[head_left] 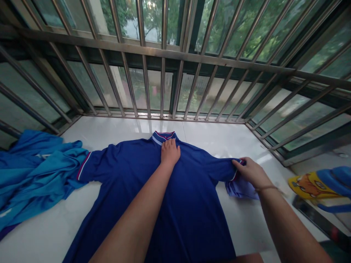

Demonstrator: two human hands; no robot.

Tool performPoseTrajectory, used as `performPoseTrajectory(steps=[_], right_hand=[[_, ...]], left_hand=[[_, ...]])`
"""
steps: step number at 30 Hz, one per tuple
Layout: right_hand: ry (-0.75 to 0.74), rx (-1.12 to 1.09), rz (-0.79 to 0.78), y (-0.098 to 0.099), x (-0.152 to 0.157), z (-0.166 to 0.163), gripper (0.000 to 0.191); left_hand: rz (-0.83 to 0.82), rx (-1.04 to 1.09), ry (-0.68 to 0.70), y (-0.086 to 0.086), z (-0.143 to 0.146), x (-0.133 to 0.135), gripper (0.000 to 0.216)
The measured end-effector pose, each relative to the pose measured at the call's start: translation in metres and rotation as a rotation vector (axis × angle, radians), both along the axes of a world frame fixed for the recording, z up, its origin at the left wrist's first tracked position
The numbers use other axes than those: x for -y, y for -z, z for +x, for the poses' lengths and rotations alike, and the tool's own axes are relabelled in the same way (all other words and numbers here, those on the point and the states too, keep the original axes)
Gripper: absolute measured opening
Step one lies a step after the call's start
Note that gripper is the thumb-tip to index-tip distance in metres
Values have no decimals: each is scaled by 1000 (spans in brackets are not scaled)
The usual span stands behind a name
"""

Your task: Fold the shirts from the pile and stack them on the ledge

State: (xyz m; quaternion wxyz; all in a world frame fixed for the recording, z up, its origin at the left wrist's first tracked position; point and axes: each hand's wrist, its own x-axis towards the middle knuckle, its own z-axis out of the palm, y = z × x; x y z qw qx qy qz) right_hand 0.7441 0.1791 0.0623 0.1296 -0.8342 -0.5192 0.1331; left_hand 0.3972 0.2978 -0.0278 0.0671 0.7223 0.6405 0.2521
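Navy shirt (153,190) with red-white trimmed collar, lighter blue garments (35,171), white marble sill (246,215).

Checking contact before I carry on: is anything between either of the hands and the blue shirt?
Nothing visible. The left hand lies flat on the blue shirt just below its collar, and the right hand pinches the sleeve at its end. The lighter blue heap lies off to the side, clear of both hands.

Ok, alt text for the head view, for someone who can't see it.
A blue polo shirt lies spread on a white ledge by a barred window; the left hand presses below its collar, the right hand grips one sleeve. Lighter blue clothes lie nearby.
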Motion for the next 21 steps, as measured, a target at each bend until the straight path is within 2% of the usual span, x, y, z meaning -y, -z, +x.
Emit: performPoseTrajectory(steps=[2, 3, 5, 8, 11, 14, 17, 21], right_hand=[[-68, 279, 143, -7, -9, -17, 46], [-132, 345, 203, -10, -17, -29, 45], [-291, 347, 234, -15, -38, -60, 40], [-448, 226, 110, -11, -79, -117, 38], [-462, 156, 20, 7, -120, -168, 35], [-434, 130, -23, 29, -149, -200, 31], [-374, 112, -37, 46, -161, -212, 32], [-329, 93, -2, 59, -163, -213, 35]], left_hand=[[-14, 5, -12, 0, -1, -1, 53], [-21, 6, -13, 1, -1, -1, 53], [-28, 7, -7, 1, -1, -1, 52], [-26, 17, -1, 1, 0, -1, 48], [-4, 61, -6, 1, -1, -2, 41], [4, 120, -6, -2, -5, -4, 37], [-35, 99, 53, -4, -14, -10, 36], [-32, 18, 166, -5, -33, -24, 33]])
